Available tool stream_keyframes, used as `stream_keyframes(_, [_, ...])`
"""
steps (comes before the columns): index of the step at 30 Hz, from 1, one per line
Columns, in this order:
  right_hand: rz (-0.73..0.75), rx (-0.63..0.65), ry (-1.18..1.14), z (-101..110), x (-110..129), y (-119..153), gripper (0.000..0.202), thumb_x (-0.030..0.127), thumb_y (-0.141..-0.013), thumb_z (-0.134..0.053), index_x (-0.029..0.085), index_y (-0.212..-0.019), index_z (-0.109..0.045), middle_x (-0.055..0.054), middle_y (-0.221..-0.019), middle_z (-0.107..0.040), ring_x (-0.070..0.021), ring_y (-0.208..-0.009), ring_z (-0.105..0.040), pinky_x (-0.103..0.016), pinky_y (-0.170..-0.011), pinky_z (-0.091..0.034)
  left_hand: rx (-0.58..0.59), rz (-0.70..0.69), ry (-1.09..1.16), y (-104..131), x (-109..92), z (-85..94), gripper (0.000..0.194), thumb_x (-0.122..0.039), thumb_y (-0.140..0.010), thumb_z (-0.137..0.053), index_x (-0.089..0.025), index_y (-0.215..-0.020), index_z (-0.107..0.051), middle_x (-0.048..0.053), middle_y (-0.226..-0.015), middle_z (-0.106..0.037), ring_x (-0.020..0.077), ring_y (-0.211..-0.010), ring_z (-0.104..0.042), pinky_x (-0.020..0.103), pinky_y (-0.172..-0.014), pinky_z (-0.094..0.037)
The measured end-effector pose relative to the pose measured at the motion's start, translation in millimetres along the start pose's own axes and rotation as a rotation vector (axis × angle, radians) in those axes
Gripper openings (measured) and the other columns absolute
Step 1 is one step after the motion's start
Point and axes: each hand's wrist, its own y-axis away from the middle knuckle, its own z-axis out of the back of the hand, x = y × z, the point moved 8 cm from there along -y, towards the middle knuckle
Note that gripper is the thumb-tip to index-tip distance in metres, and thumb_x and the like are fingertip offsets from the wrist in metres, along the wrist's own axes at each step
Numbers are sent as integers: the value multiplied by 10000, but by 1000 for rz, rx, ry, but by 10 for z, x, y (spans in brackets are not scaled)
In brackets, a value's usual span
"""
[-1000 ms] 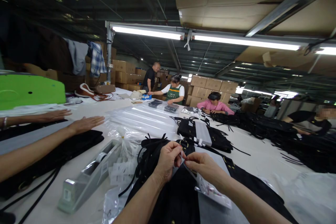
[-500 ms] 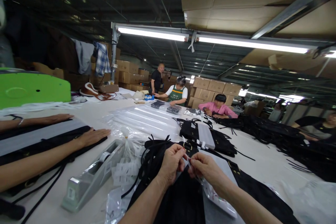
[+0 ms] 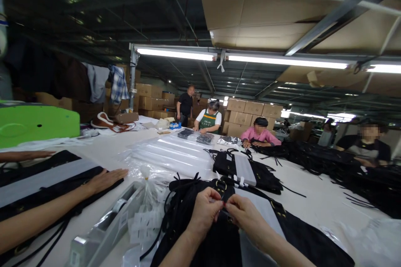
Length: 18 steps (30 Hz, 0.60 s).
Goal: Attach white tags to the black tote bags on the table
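Each thumb presses against its forefinger, so my left hand (image 3: 205, 209) and right hand (image 3: 242, 215) seem to pinch one thin piece (image 3: 223, 203) between them (too small for me to name from here). It sits just in front of a gold ring (image 3: 221, 185) on the black cloth (image 3: 210, 242), which lies on the table (image 3: 326, 204) beneath both hands, probably as a steady rest. The tape dispenser (image 3: 105, 225) and tag bundle (image 3: 144, 226) lie to the left, I judge for easy reach. My forearms angle inward from the bottom edge, backs of the hands up; the left's remaining fingers curl under, the right's are partly hidden. Farther left, a co-worker's hand (image 3: 108, 179) lies flat on other dark fabric (image 3: 59, 160).
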Motion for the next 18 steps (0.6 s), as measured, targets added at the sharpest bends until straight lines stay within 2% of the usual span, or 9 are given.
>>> stream_keyframes(4, [14,-30,30,36,9,-80,194,130,-685,-454,186,-507,-402,57,-476,-362,-103,-489,-365,-218,-456,-237,16,6,-237,-26,22,-25,50,-129,-631,-493,-156,-669,-474,-100,-374,-397,48,-291,-354,149,-305,-238])
stream_keyframes(7, [62,-75,71,123,94,-132,208,109,-668,-460,182,-483,-402,47,-485,-387,-108,-510,-374,-226,-486,-238,-7,-7,-570,-127,-126,7,98,-122,-709,-446,-131,-727,-542,-44,-481,-521,73,-392,-484,156,-380,-351])
stream_keyframes(10, [72,-125,81,242,141,-174,200,118,-659,-468,183,-478,-411,42,-490,-397,-116,-523,-387,-232,-502,-240,-36,-29,-791,-342,-391,50,181,-88,-730,-432,-114,-745,-610,39,-669,-641,130,-638,-611,193,-571,-450])
stream_keyframes(13, [51,-162,65,338,107,-212,175,170,-673,-472,184,-501,-445,39,-494,-412,-119,-518,-398,-230,-495,-247,-57,-8,-936,-617,-544,70,172,-50,-732,-471,-97,-731,-637,107,-833,-658,197,-902,-595,275,-802,-434])
stream_keyframes(16, [28,-196,66,404,22,-253,164,206,-702,-451,182,-543,-481,38,-495,-429,-115,-501,-402,-224,-482,-258,-55,52,-1035,-810,-475,40,134,-152,-812,-508,-97,-875,-612,105,-976,-620,202,-992,-551,369,-883,-413])
stream_keyframes(18, [11,-220,84,443,-40,-298,171,204,-709,-445,180,-544,-481,36,-481,-428,-112,-483,-398,-223,-471,-259,-34,90,-1065,-859,-350,-2,208,-262,-832,-524,-115,-970,-575,83,-1035,-589,195,-984,-547,405,-870,-430])
